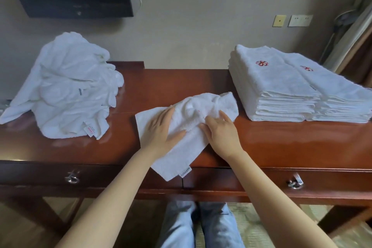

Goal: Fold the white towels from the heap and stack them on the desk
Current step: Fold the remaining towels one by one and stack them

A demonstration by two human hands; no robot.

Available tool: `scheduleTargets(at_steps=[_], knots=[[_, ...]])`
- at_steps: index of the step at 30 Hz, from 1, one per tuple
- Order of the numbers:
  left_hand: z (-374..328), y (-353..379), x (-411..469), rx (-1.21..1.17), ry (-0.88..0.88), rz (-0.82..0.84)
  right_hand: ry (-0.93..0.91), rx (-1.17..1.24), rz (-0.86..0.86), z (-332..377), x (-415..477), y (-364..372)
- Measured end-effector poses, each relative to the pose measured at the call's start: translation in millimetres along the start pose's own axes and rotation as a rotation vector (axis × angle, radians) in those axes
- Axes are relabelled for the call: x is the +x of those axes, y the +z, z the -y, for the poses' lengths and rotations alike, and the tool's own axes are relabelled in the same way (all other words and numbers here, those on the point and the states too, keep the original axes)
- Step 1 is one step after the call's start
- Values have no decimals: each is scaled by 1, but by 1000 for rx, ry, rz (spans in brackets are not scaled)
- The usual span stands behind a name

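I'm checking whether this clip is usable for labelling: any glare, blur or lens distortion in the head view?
Head view: soft glare patches on the polished desk, strongest near the heap; wide-angle bending bows the desk edge and tilts the stack; both hands and the towel are sharp enough, but the white terry loses texture in bright areas.

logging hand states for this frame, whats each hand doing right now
Left hand: open, palm flat on the loose towel on the desk, no grip.
Right hand: open, fingers spread on the same towel, pressing rather than holding.
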State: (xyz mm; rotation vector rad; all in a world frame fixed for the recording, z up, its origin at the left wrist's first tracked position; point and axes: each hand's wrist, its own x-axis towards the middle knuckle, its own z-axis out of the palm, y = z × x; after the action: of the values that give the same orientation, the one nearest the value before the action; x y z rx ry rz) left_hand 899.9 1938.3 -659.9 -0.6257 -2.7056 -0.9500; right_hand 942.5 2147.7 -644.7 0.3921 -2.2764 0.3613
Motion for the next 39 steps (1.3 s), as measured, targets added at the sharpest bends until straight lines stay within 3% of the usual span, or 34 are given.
scheduleTargets(at_steps=[4,8,11,15,19,21,24,29,31,32,35,37,39], knots=[[-5,0,-8,142,78,110,80,-17,19,9,-1,-9],[-3,7,-5,84,69,-42,113,64,-39,4,-1,-13],[-2,4,-6,-36,-37,-138,175,61,-43,0,-3,-13],[-3,2,-6,-186,-226,-164,257,208,141,-10,-1,-6],[-5,-2,1,-364,-343,-144,350,255,104,-15,1,-6],[-6,-11,8,-432,-354,-167,411,286,189,-15,11,-12],[-13,-36,27,-328,-304,-258,498,386,356,-15,49,-31],[-30,-79,65,-107,-232,-377,755,935,611,-16,101,-55],[-31,-87,73,-68,-252,-351,780,799,720,-18,113,-52],[-32,-88,75,-30,-274,-317,752,594,723,-18,118,-47],[-30,-87,78,175,-345,-232,557,-40,536,-11,123,-30],[-29,-81,74,289,-339,-257,381,-140,340,-3,114,-24],[-28,-71,69,259,-282,-316,226,13,143,5,98,-22]])
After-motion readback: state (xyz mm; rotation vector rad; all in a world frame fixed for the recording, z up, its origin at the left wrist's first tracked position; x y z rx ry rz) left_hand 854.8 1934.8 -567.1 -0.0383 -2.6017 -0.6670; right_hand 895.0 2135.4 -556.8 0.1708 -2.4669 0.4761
